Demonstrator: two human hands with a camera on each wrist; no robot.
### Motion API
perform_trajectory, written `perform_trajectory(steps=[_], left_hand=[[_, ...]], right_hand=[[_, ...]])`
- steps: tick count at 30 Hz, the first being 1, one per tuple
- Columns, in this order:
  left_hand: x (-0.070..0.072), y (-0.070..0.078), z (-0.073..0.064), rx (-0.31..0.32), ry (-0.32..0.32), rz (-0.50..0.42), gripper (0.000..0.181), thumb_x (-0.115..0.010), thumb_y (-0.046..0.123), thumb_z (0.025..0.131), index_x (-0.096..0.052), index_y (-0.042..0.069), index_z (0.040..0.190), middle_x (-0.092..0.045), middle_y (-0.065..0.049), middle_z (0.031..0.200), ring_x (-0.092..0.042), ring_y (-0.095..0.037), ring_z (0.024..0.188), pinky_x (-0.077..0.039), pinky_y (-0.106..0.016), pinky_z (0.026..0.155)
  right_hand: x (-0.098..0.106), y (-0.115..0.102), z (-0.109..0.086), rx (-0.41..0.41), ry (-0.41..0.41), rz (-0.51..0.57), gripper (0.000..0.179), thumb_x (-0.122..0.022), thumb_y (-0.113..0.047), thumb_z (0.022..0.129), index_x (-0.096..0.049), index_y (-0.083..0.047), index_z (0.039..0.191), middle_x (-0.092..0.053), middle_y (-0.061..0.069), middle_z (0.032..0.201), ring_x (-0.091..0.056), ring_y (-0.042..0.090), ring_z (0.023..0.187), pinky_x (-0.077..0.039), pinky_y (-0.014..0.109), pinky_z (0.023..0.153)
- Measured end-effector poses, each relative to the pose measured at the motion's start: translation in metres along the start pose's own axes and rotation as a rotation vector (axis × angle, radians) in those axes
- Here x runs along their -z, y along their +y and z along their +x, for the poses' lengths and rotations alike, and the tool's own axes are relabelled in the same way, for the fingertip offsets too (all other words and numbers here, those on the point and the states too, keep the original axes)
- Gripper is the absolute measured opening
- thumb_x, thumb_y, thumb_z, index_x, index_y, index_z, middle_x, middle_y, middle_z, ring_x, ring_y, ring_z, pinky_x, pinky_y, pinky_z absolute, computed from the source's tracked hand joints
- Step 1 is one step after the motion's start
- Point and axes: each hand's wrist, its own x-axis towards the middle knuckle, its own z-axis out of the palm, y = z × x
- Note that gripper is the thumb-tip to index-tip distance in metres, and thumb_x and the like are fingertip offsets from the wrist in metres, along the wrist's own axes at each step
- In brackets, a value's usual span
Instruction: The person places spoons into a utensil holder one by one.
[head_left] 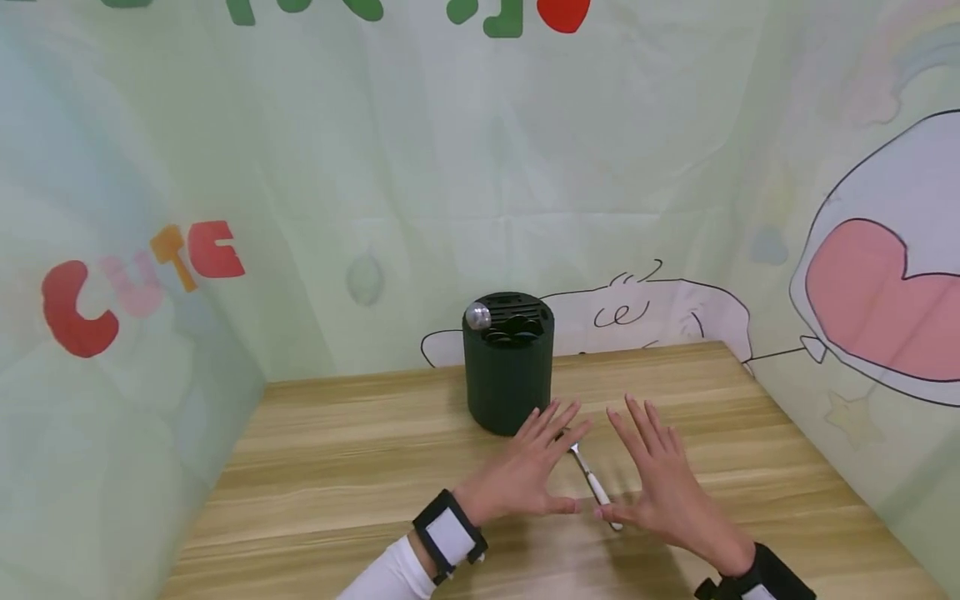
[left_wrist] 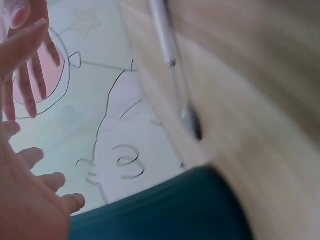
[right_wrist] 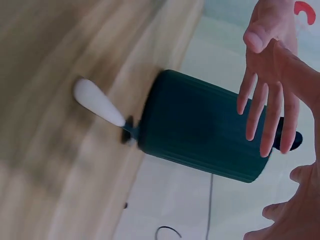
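A white-handled metal utensil, apparently a spoon [head_left: 596, 487], lies on the wooden table, its bowl end towards a dark green utensil holder [head_left: 506, 379]. My left hand [head_left: 517, 475] is held over the table to the left of the spoon, fingers spread, with nothing in it. Opposite it, my right hand [head_left: 667, 496] has its fingers spread too and holds nothing. The two thumbs point at each other near the spoon's handle, which the right thumb partly covers in the head view. In the left wrist view the spoon [left_wrist: 189, 120] shows its whole metal end, a little blurred.
The holder has a slotted black top, with a round shiny metal end [head_left: 477, 315] sticking out at its left. Behind the wooden table [head_left: 337, 450] hangs a printed cloth [head_left: 420, 167], which also closes off both sides.
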Motion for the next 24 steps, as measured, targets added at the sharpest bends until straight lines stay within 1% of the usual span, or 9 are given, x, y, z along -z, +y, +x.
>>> perform_trajectory(steps=[5,9,11,14,16,19,21,24], left_hand=[[-0.023,0.003,0.002,0.032,-0.066,-0.024,0.099,-0.062,0.06,0.077,-0.007,0.019,0.148,0.001,-0.005,0.153,0.0,-0.028,0.136,-0.018,-0.051,0.107],[-0.035,0.005,0.005,0.044,-0.105,-0.034,0.094,-0.06,0.06,0.079,-0.011,0.02,0.148,-0.009,-0.007,0.153,-0.007,-0.029,0.136,-0.022,-0.052,0.106],[-0.038,0.005,0.006,0.056,-0.118,-0.038,0.093,-0.061,0.059,0.079,-0.013,0.02,0.148,-0.013,-0.006,0.153,-0.007,-0.027,0.136,-0.022,-0.052,0.106],[-0.042,0.005,0.008,0.075,-0.138,-0.035,0.091,-0.062,0.057,0.079,-0.015,0.021,0.147,-0.014,-0.002,0.152,-0.008,-0.025,0.136,-0.021,-0.053,0.105],[-0.044,0.006,0.01,0.084,-0.154,-0.03,0.088,-0.064,0.053,0.08,-0.017,0.021,0.147,-0.018,-0.001,0.151,-0.01,-0.024,0.135,-0.022,-0.053,0.105],[-0.047,0.007,0.015,0.096,-0.183,-0.007,0.08,-0.066,0.043,0.082,-0.023,0.02,0.145,-0.025,-0.001,0.149,-0.017,-0.023,0.135,-0.026,-0.052,0.104],[-0.048,0.009,0.018,0.103,-0.2,0.011,0.075,-0.067,0.034,0.082,-0.029,0.019,0.144,-0.03,-0.001,0.147,-0.021,-0.023,0.133,-0.029,-0.051,0.103],[-0.049,0.011,0.022,0.114,-0.224,0.034,0.07,-0.066,0.025,0.08,-0.034,0.019,0.142,-0.033,0.001,0.145,-0.025,-0.023,0.132,-0.031,-0.05,0.102]], right_hand=[[-0.015,0.004,-0.015,-0.049,-0.051,-0.012,0.12,-0.076,-0.067,0.052,-0.019,-0.018,0.147,-0.01,0.013,0.152,-0.007,0.038,0.134,-0.019,0.073,0.094],[-0.025,0.009,-0.022,-0.086,-0.069,-0.033,0.12,-0.076,-0.066,0.052,-0.02,-0.019,0.147,-0.013,0.014,0.151,-0.012,0.04,0.133,-0.021,0.072,0.094],[-0.031,0.011,-0.022,-0.099,-0.087,-0.034,0.119,-0.076,-0.066,0.053,-0.02,-0.019,0.147,-0.015,0.015,0.151,-0.015,0.042,0.132,-0.022,0.072,0.093],[-0.038,0.012,-0.023,-0.131,-0.138,-0.023,0.117,-0.072,-0.069,0.056,-0.017,-0.022,0.147,-0.015,0.014,0.151,-0.017,0.042,0.131,-0.023,0.072,0.093],[-0.042,0.013,-0.023,-0.16,-0.168,-0.011,0.116,-0.072,-0.068,0.056,-0.017,-0.022,0.147,-0.017,0.015,0.15,-0.019,0.042,0.131,-0.023,0.072,0.093],[-0.046,0.013,-0.023,-0.202,-0.194,-0.005,0.114,-0.075,-0.063,0.057,-0.019,-0.02,0.147,-0.021,0.017,0.149,-0.021,0.042,0.13,-0.023,0.071,0.094],[-0.049,0.013,-0.024,-0.215,-0.199,-0.014,0.111,-0.078,-0.058,0.058,-0.023,-0.017,0.146,-0.025,0.019,0.147,-0.023,0.043,0.129,-0.023,0.071,0.094],[-0.052,0.014,-0.024,-0.224,-0.206,-0.023,0.108,-0.079,-0.053,0.059,-0.027,-0.012,0.144,-0.029,0.021,0.144,-0.025,0.044,0.127,-0.024,0.07,0.094]])
